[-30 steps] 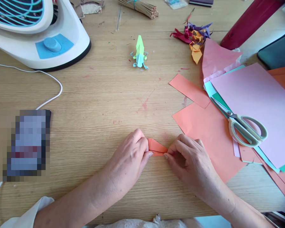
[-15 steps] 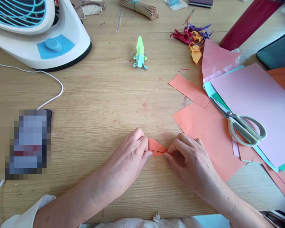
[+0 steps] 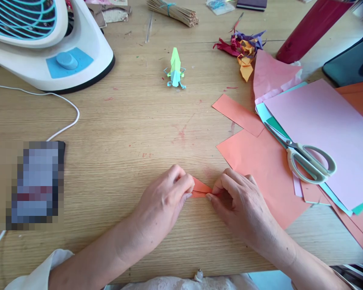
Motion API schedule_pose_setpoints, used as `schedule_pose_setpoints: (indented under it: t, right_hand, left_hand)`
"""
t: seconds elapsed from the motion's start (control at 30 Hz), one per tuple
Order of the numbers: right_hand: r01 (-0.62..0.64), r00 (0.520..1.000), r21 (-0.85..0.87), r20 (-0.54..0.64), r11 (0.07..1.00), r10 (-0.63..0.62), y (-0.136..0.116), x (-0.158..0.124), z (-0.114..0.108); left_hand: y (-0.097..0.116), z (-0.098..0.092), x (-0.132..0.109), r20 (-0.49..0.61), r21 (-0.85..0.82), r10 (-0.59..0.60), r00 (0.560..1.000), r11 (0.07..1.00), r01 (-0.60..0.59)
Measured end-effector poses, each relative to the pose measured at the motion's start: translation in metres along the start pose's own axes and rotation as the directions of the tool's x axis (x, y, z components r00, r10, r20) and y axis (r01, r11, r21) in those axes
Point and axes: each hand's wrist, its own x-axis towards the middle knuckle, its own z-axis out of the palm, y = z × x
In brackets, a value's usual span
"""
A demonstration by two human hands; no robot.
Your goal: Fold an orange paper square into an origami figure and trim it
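A small folded piece of orange paper (image 3: 201, 187) lies between my hands, a dark crease line running along it. My left hand (image 3: 166, 197) pinches its left end, fingers bunched over the paper and covering that part. At the narrow right tip, my right hand (image 3: 240, 199) grips it between thumb and forefinger. Right behind my right hand is a larger sheet of orange paper (image 3: 257, 177), with an orange paper strip (image 3: 238, 114) above it.
Scissors (image 3: 308, 155) rest on stacked coloured paper (image 3: 326, 117) at right. A green and blue origami insect (image 3: 176, 70) stands mid-table, with several folded figures (image 3: 245, 48) farther right. A fan (image 3: 87, 60) and a blurred phone (image 3: 38, 181) are at left; a bundle of sticks (image 3: 174, 12) lies at the back.
My left hand has slid slightly right along the folded orange paper, covering more of it. My right hand keeps its pinch at the tip. The whole view has shifted a little.
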Motion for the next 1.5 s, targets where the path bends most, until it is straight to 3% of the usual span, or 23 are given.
schedule_pose_setpoints:
  t: [0.23, 0.33, 0.47, 0.6, 0.9, 1.0, 1.13, 1.3, 1.5]
  right_hand:
    - [0.009, 1.000, 0.009, -0.022, 1.000, -0.009, 0.000, 0.000, 0.000]
    - [0.017, 0.999, 0.014, -0.028, 1.000, -0.017, 0.000, 0.000, 0.000]
    - [0.029, 0.999, 0.016, -0.043, 0.999, -0.029, 0.001, 0.000, 0.001]
    - [0.032, 0.998, 0.000, -0.052, 0.999, -0.032, 0.002, 0.000, 0.003]
    - [0.044, 0.999, 0.053, -0.032, 0.998, -0.043, 0.006, -0.004, -0.002]
    - [0.040, 0.999, 0.133, 0.001, 0.990, -0.040, 0.012, -0.014, -0.009]
    - [0.039, 0.998, 0.141, -0.047, 0.989, -0.033, 0.016, -0.026, -0.011]
    - [0.169, 0.975, 0.107, -0.165, 0.980, -0.150, 0.021, -0.026, -0.005]
    - [0.225, 0.964, 0.056, -0.157, 0.973, -0.214, 0.021, -0.020, -0.001]
  left_hand:
    - [-0.009, 0.010, -0.019, -0.135, 0.168, 0.210, 0.968, 0.968, -0.186]
    - [-0.009, 0.008, -0.026, -0.099, 0.346, 0.337, 0.936, 0.894, -0.285]
    - [0.000, 0.003, -0.034, -0.002, 0.574, 0.467, 0.884, 0.725, -0.381]
    - [0.004, 0.002, -0.038, 0.066, 0.660, 0.488, 0.870, 0.632, -0.405]
    - [0.001, 0.009, -0.038, 0.261, 0.649, 0.429, 0.865, 0.585, -0.486]
    - [-0.001, 0.008, -0.037, 0.229, 0.647, 0.437, 0.870, 0.599, -0.471]
    - [-0.005, 0.008, -0.037, 0.208, 0.646, 0.450, 0.869, 0.604, -0.467]
    - [-0.005, 0.012, -0.038, 0.179, 0.661, 0.438, 0.881, 0.610, -0.438]
    - [-0.002, 0.020, -0.038, 0.164, 0.686, 0.401, 0.901, 0.610, -0.397]
